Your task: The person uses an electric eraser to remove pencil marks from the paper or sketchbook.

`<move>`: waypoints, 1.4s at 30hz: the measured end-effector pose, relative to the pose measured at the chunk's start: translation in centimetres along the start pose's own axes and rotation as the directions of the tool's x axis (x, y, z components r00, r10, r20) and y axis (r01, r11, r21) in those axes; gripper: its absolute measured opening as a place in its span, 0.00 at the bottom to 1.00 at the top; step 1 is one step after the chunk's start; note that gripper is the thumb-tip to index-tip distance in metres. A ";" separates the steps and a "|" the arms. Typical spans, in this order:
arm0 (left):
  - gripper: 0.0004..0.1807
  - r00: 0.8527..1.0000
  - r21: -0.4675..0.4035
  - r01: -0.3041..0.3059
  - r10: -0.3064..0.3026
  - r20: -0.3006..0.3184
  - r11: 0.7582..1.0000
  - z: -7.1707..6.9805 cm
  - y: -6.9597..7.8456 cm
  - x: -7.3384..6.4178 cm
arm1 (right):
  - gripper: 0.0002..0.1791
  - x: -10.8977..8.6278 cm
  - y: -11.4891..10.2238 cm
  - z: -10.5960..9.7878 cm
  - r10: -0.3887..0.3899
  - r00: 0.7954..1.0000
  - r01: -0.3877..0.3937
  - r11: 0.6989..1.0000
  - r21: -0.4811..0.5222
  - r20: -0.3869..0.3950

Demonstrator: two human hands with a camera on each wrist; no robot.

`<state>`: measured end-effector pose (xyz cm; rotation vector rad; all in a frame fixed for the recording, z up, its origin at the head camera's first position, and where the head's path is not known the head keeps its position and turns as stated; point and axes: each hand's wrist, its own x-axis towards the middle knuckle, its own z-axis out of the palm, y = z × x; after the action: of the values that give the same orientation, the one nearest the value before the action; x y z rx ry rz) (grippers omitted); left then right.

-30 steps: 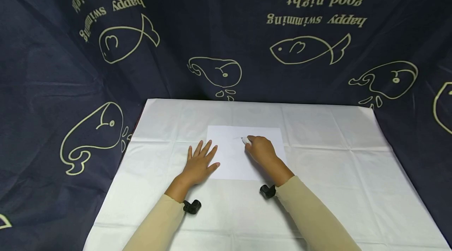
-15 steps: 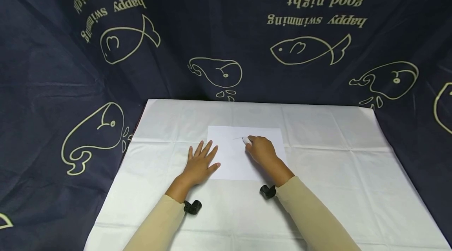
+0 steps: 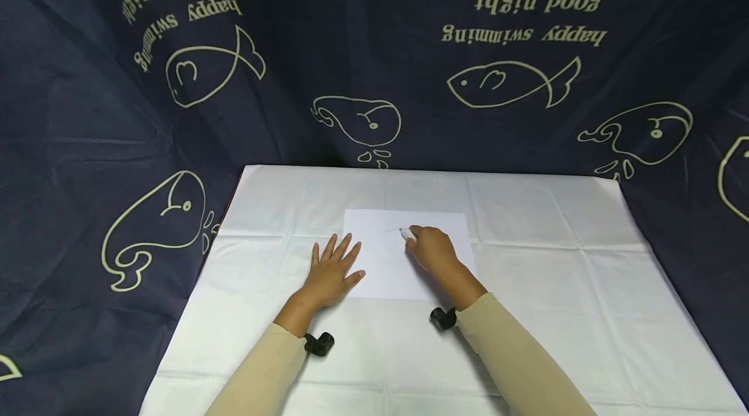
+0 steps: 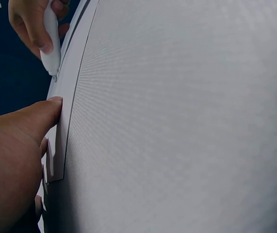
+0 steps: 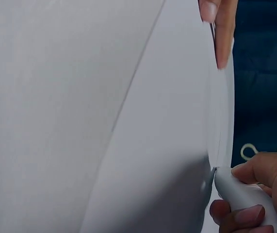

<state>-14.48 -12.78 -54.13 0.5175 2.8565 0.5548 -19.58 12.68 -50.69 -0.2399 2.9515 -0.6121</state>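
Observation:
A sheet of white paper (image 3: 380, 266) lies on the white-covered table. My left hand (image 3: 328, 276) rests flat at its left edge with the fingers spread; the thumb and some fingertips are on the sheet. My right hand (image 3: 433, 248) grips a thick white pen-shaped tool (image 3: 408, 234) over the upper middle of the paper. In the left wrist view the tool (image 4: 52, 43) points down, its small greyish tip at the sheet. A thin faint line (image 3: 393, 230) runs left from the tip. Whether it is drawn or cut, I cannot tell. The right palm hides the tool's rear end.
The white cloth (image 3: 538, 273) on the table shows fold creases. Behind and beside the table hangs a dark blue curtain (image 3: 409, 26) with fish and whale prints. A small black camera sits at each wrist, the left one (image 3: 318, 343) and the right one (image 3: 443, 318).
Hardly anything differs. The right hand and the tool stay at almost the same spot by the thin line. The left hand has not moved on the paper.

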 end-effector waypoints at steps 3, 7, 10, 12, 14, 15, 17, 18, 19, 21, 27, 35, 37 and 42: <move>0.37 1.000 0.002 -0.003 0.003 -0.006 1.000 -0.1 0.0 0.1 | 0.25 0.0 0.6 -0.5 0.030 0.999 -0.030 1.000 -0.001 -0.013; 0.37 1.000 0.003 -0.002 0.002 -0.008 1.000 -0.3 -0.1 0.1 | 0.25 0.0 1.3 -1.0 0.032 0.999 -0.032 0.999 0.005 -0.032; 0.38 1.000 0.008 0.002 -0.002 -0.004 1.000 -0.3 -0.1 0.1 | 0.25 -0.1 1.6 -1.1 0.014 0.999 -0.014 1.000 -0.001 -0.037; 0.38 1.000 0.006 0.004 -0.004 -0.005 1.000 -0.3 -0.1 0.1 | 0.24 -0.1 1.6 -1.0 0.006 0.999 -0.006 1.000 0.000 -0.037; 0.38 1.000 0.005 0.006 -0.006 -0.005 1.000 -0.2 -0.1 0.1 | 0.24 -0.1 1.5 -0.9 0.006 0.999 -0.006 1.000 0.002 -0.035; 0.38 1.000 0.005 0.007 -0.007 -0.004 1.000 -0.2 -0.1 0.1 | 0.24 -0.1 1.4 -0.9 0.005 0.999 -0.005 1.000 0.003 -0.033; 0.37 1.000 0.002 0.008 -0.008 -0.004 1.000 -0.2 -0.1 0.0 | 0.24 0.0 1.3 -0.7 0.004 1.000 -0.003 1.000 0.005 -0.030; 0.37 1.000 0.000 0.007 -0.007 -0.005 1.000 -0.2 -0.1 0.0 | 0.24 0.0 1.2 -0.6 0.002 1.000 -0.002 1.000 0.007 -0.029; 0.38 1.000 0.001 0.008 -0.008 -0.002 1.000 -0.2 0.0 0.0 | 0.24 0.0 1.1 -0.6 -0.005 1.000 0.005 1.000 0.004 -0.029; 0.38 1.000 -0.001 0.007 -0.007 -0.002 1.000 -0.2 0.0 0.0 | 0.24 0.0 0.9 -0.5 -0.015 0.999 0.015 1.000 0.004 -0.030; 0.37 1.000 -0.002 0.003 -0.003 -0.008 1.000 -0.2 0.0 0.0 | 0.23 0.2 0.5 -0.3 -0.020 0.999 0.019 1.000 -0.009 -0.028; 0.37 1.000 -0.002 0.001 -0.001 -0.009 1.000 -0.1 0.0 0.1 | 0.23 0.3 0.1 -0.2 -0.023 1.000 0.022 0.999 -0.043 -0.016; 0.37 1.000 -0.007 0.001 -0.001 -0.010 1.000 0.0 0.0 0.1 | 0.23 0.3 -0.1 -0.3 -0.021 1.000 0.020 0.999 -0.047 -0.015; 0.37 1.000 -0.002 0.002 -0.002 -0.008 1.000 0.0 0.0 0.0 | 0.23 0.3 -0.4 -0.3 -0.027 0.999 0.026 0.998 -0.053 -0.017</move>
<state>-14.52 -12.79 -54.12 0.5127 2.8630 0.5611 -19.84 12.38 -50.30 -0.2804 2.9888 -0.5422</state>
